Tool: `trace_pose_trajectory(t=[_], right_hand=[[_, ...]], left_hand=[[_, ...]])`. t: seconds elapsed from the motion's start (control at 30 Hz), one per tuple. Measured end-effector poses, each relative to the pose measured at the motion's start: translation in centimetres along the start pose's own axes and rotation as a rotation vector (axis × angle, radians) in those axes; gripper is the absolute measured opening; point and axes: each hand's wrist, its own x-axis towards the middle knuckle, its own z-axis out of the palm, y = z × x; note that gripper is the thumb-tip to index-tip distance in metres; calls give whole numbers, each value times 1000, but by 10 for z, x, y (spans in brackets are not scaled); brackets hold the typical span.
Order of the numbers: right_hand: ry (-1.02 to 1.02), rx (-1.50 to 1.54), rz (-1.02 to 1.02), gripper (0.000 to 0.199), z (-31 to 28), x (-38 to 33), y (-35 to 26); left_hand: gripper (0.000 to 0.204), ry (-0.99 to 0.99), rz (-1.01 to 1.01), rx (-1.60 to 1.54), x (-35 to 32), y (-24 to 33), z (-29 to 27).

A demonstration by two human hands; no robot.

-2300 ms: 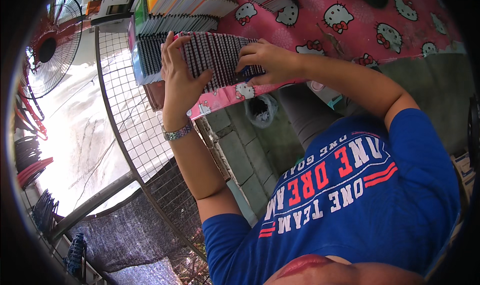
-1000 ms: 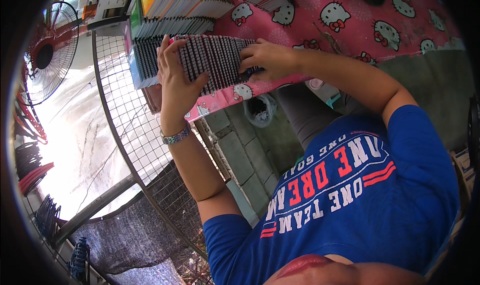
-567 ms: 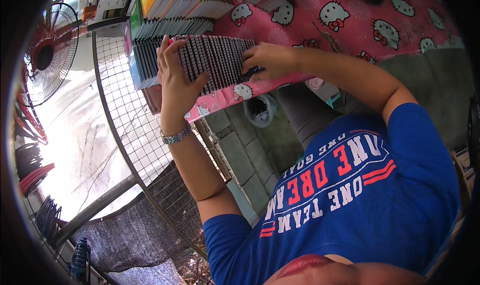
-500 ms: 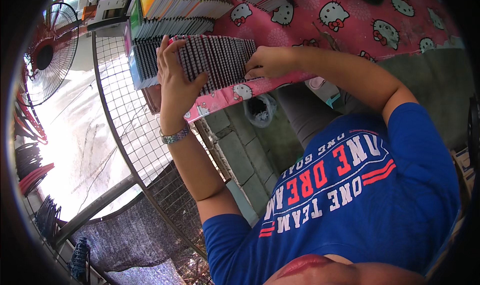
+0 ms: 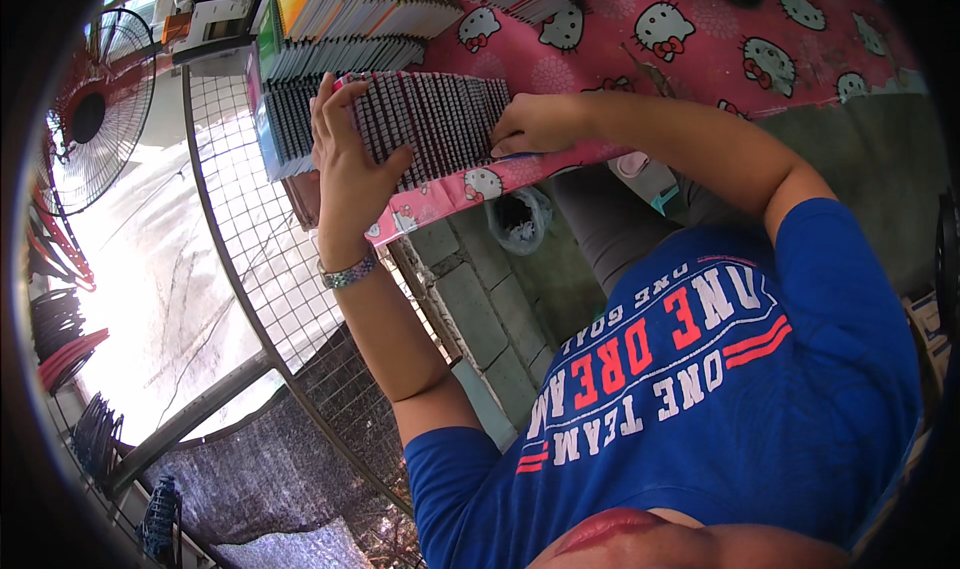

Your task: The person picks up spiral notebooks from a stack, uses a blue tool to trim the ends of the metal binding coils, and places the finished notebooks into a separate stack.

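- Since the earlier frames the right hand [image 5: 535,124] has slid a little along the row toward its right end, while the left hand [image 5: 350,154] has stayed clamped at the other end; the row itself has barely shifted.
- The thing being worked is a fanned row of thin dark cards [image 5: 430,119], standing on edge and leaning one on the next, lying on the pink cartoon-cat tablecloth [image 5: 780,39] close to the table's near edge.
- The left hand grasps the left end of the row, fingers spread over the top and the thumb pressed against the near face; a metal wristband [image 5: 347,272] sits on that wrist.
- The right hand is curled, knuckles up, with its fingertips pushing on the right end of the row; it squeezes rather than lifts.
- Behind the row stand more packed rows of booklets with coloured spines [image 5: 340,9], touching or just beside it.
- A wire mesh panel [image 5: 250,239] stands at the left, a fan [image 5: 90,119] beyond it, and a small plastic bag [image 5: 515,219] hangs below the table edge.
- Risk, as I judge it: the row holds together only through end pressure, so easing either hand could let the cards splay and slip off the near edge, towards the bag and paving.
- Uneven pushing could buckle the middle upward and scatter cards into the neighbouring rows.
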Motion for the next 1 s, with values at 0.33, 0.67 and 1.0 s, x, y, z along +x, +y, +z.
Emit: trace_pose_trajectory(t=[0.33,0.67,1.0], right_hand=[[182,-288,-203,30,12,-19,7],[200,-213,-163,33,8,-20,-2],[-232,252,318,34,-5,-6,-10]], left_hand=[[80,9,14,-4,1,1,1],[80,15,29,11,1,2,1],[80,16,22,17,-1,3,2]])
